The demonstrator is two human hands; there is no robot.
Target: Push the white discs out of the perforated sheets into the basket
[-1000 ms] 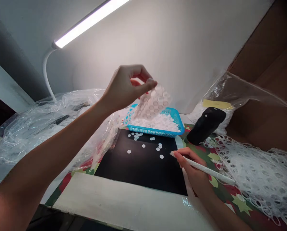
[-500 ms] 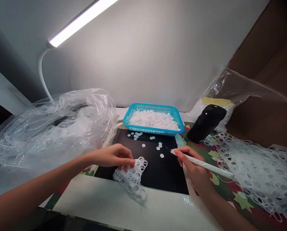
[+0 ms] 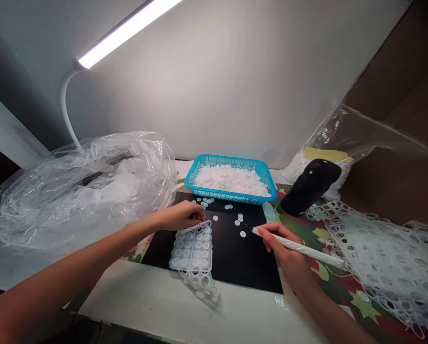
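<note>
Head camera view: at far left a crumpled clear plastic bag (image 3: 31, 210) sprawls, white pieces showing through it. Next comes the left hand (image 3: 181, 215), fingers bent down against the far end of a white perforated plastic sheet (image 3: 192, 251); the fingertips are partly hidden, so I cannot tell whether they pinch or merely press. The sheet lies on a black mat (image 3: 242, 270), its near end reaching over the mat's front edge. It looks light, thin and bendy, probably a little slippery, with narrow webs that could tear; the outer rim seems the safest hold. Beyond, a blue plastic basket (image 3: 235, 194) holds heaped white discs, and loose discs (image 3: 243, 234) dot the mat. Further right, the right hand (image 3: 282, 243) has its fingers closed around a white pen-shaped tool (image 3: 307, 249), the dark, thin tip above the mat. Past it stand a black object (image 3: 307, 188) and a yellow-labelled bag (image 3: 328, 155), then a pile of ring-holed plastic sheets (image 3: 389, 258) at far right.
</note>
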